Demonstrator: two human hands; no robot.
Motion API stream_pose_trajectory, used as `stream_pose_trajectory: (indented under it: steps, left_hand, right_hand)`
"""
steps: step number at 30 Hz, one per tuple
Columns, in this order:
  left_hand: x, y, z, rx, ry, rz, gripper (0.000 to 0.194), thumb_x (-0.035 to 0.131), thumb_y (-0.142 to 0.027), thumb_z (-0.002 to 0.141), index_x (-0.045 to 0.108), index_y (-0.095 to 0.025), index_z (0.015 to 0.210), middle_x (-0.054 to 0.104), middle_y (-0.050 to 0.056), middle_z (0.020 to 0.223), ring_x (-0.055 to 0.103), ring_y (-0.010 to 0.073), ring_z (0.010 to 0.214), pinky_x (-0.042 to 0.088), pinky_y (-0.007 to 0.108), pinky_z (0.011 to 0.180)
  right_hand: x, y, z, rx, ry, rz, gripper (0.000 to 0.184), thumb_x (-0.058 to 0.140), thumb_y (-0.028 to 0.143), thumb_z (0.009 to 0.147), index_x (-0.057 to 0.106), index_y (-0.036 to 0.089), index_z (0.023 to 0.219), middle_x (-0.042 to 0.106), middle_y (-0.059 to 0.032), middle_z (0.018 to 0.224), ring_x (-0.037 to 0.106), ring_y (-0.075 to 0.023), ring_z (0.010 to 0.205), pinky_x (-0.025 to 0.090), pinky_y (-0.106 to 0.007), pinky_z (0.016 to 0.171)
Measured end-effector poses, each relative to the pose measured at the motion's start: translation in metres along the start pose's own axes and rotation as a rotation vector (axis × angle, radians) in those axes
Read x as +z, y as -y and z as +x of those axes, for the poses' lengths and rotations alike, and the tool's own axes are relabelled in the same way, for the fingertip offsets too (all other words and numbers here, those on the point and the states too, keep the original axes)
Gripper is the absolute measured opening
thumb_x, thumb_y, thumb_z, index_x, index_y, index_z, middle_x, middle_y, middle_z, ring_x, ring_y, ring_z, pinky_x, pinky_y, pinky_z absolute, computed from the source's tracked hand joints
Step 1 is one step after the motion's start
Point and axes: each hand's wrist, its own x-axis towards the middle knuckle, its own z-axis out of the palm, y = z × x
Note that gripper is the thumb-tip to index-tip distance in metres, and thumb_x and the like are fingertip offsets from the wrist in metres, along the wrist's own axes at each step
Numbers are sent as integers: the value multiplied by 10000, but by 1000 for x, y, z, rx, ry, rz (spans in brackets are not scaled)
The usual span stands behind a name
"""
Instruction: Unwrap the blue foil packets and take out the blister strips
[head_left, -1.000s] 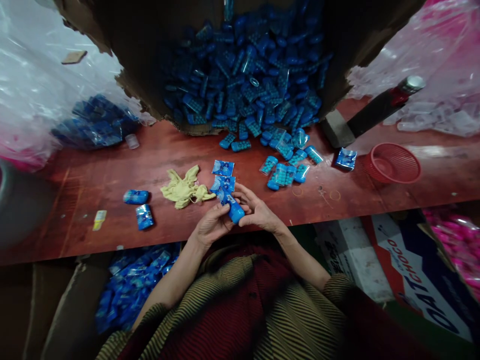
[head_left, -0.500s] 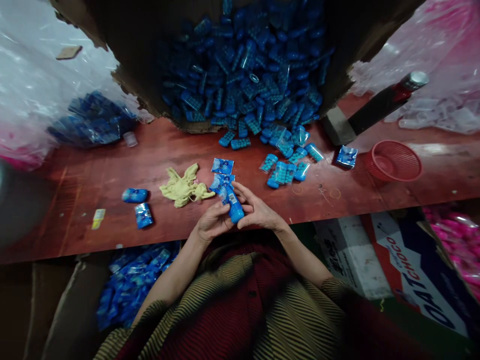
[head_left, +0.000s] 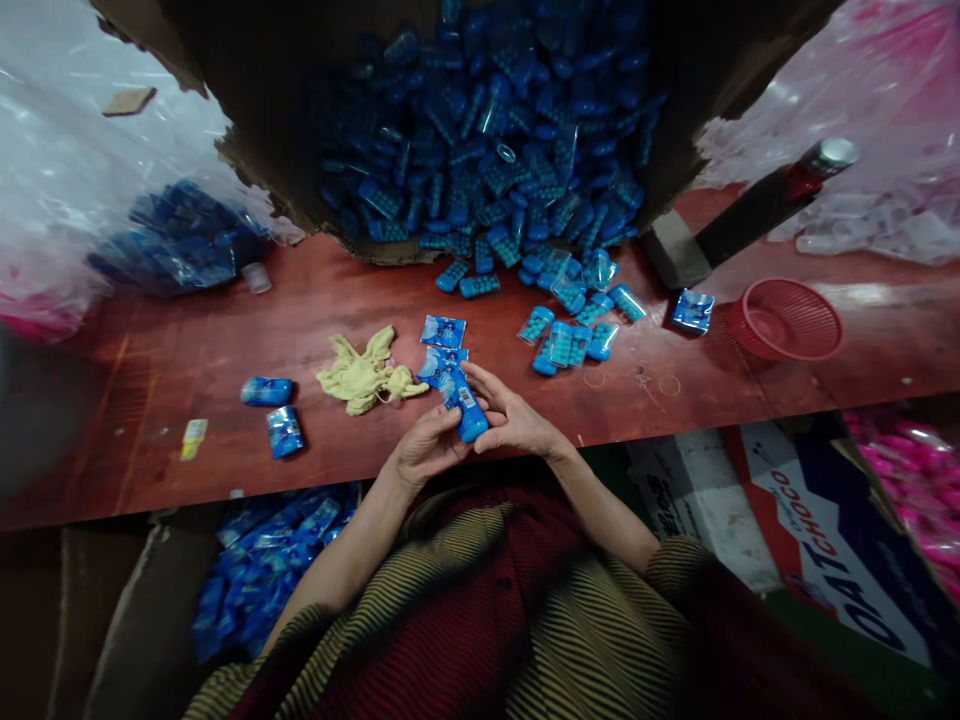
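Note:
Between my two hands, over the table's front edge, is a small blue bottle [head_left: 472, 420] with a printed label sleeve and barcode. My left hand [head_left: 429, 445] grips it from the left, thumb on its side. Around its right side curl the fingers of my right hand [head_left: 517, 420], the thumb near the blue cap end. Just beyond them lie flat blue printed label sleeves [head_left: 443, 331]. A crumpled yellow glove [head_left: 364, 370] rests left of the labels. Farther left are a labelled blue bottle [head_left: 267, 391] and a blue label bundle [head_left: 285, 432].
A torn cardboard box [head_left: 360, 250] spills blue-capped clear bottles [head_left: 570, 345] onto the red table [head_left: 225, 330]. To the right stand a red basket [head_left: 787, 320] and a dark tool with a metal end [head_left: 765, 205]. Below the table, a carton holds blue wrapped pieces [head_left: 262, 570].
The hands and the bottle stay almost in place. The whole view has shifted very slightly.

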Motion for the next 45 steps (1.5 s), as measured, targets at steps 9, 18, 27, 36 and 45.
stream_pose_trajectory:
  steps: [9, 18, 27, 36, 45]
  left_hand:
    - [1, 4, 0, 11, -60, -35, 154, 667, -183, 768, 633, -99, 892, 680, 68, 692, 686, 202, 725, 542, 248, 680]
    - [4, 15, 0, 67, -103, -59, 149, 713, -225, 733, 658, -115, 818, 691, 57, 722, 664, 166, 696, 528, 235, 693]
    - [18, 20, -7, 162, -118, -84, 152, 668, -186, 775, 650, -133, 917, 704, 52, 872, 671, 167, 807, 533, 254, 777]
    - [21, 27, -6, 231, -100, -65, 302, 764, -262, 682, 659, -115, 925, 704, 62, 828, 665, 190, 863, 519, 257, 821]
    - [23, 27, -7, 205, -90, -116, 242, 746, -226, 704, 676, -131, 915, 716, 77, 902, 670, 172, 845, 526, 262, 809]
  right_hand:
    - [0, -3, 1, 12, -26, 15, 1094, 862, 368, 488, 294, 302, 1421, 414, -92, 1416, 400, -240, 1314, 378, -371, 1050]
    - [1, -5, -2, -6, -33, 2, 1027, 820, 441, 553, 297, 281, 1422, 440, -106, 1385, 481, -239, 1240, 375, -385, 1047]
    - [-5, -4, -5, 4, -27, 60, 970, 808, 427, 581, 316, 298, 1407, 511, -78, 1292, 529, -225, 1164, 450, -368, 966]
    - [2, -2, -6, 32, -67, 143, 936, 814, 406, 585, 357, 281, 1392, 552, -55, 1236, 551, -186, 1116, 465, -265, 913]
    - [-1, -10, -6, 64, -29, 226, 852, 794, 342, 627, 383, 294, 1372, 558, -31, 1232, 579, -154, 1046, 476, -222, 855]
